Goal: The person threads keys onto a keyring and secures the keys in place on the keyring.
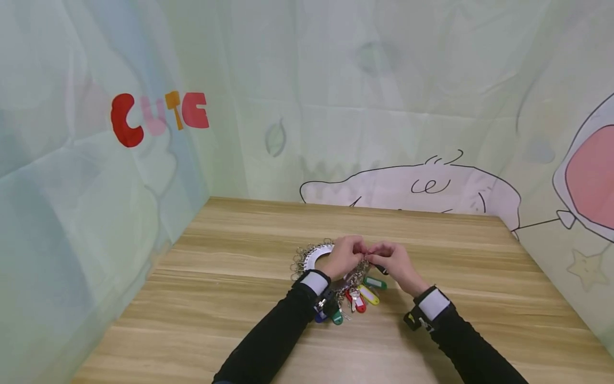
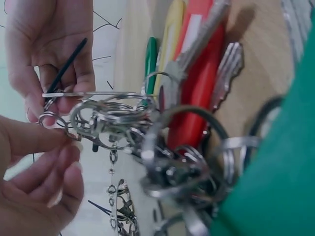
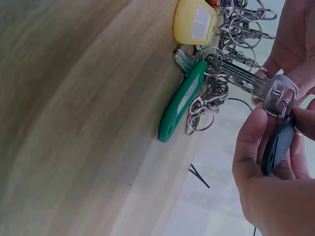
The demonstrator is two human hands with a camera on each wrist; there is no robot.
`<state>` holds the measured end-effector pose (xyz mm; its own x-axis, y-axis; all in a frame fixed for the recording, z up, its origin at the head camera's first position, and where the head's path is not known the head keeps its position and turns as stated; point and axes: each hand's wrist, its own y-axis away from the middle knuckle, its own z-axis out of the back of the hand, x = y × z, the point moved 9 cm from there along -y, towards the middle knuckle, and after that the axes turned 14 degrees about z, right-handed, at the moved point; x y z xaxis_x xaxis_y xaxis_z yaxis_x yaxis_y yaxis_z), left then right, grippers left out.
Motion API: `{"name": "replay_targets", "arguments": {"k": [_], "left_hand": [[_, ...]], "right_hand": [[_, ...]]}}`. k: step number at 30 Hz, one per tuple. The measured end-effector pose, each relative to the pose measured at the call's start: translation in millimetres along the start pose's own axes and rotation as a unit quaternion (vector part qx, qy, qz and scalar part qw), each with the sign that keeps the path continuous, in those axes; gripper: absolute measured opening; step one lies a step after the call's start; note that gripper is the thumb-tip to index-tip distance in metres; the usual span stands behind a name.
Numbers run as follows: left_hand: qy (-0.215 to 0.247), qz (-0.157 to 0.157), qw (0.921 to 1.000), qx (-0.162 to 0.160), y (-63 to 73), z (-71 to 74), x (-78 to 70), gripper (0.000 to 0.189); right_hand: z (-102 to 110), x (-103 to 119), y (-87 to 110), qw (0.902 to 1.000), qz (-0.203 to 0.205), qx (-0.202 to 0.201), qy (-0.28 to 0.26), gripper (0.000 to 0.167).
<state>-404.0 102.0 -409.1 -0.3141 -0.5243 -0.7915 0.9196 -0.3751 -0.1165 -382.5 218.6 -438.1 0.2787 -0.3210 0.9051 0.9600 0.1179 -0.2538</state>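
Note:
A white ring-shaped rack (image 1: 310,260) lies on the table, fringed with small metal clasps and rings. My left hand (image 1: 342,257) is at its right side, pinching a small metal clasp (image 2: 74,132) between thumb and finger. Close against it, my right hand (image 1: 395,262) holds a silver key (image 3: 281,93) with a black key tag (image 3: 279,145). The tag rests against the right fingers; the key's blade points toward the clasps. Whether the key's ring is on the clasp I cannot tell. Hanging beside the hands are a green tag (image 3: 183,101) and a yellow tag (image 3: 194,22).
Nearer the body, a red tag (image 1: 360,304), a blue tag (image 1: 320,317) and another green tag (image 1: 337,318) lie with keys on the wooden table (image 1: 230,298). Printed cloth walls (image 1: 259,106) stand behind and at both sides.

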Motion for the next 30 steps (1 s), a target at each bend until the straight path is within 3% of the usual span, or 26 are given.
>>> {"name": "replay_targets", "arguments": {"k": [5, 12, 24, 30], "left_hand": [[0.003, -0.015, 0.9998, 0.012, 1.8, -2.0, -1.8, 0.017], [0.005, -0.03, 0.9995, -0.002, 1.6, -0.3, -1.3, 0.015], [-0.005, -0.036, 0.9992, -0.014, 0.2, -0.8, -4.0, 0.014], [-0.008, -0.021, 0.9997, -0.009, -2.0, -1.3, -1.5, 0.014]], "right_hand": [[0.2, 0.1, 0.7, 1.0, -0.001, -0.004, -0.007, 0.024], [-1.9, 6.6, 1.3, 0.999, 0.028, -0.006, -0.034, 0.017], [-0.4, 2.3, 2.5, 0.9996, 0.0, -0.01, -0.027, 0.023], [0.0, 2.3, 1.1, 0.9999, -0.004, -0.009, -0.008, 0.021]]}}
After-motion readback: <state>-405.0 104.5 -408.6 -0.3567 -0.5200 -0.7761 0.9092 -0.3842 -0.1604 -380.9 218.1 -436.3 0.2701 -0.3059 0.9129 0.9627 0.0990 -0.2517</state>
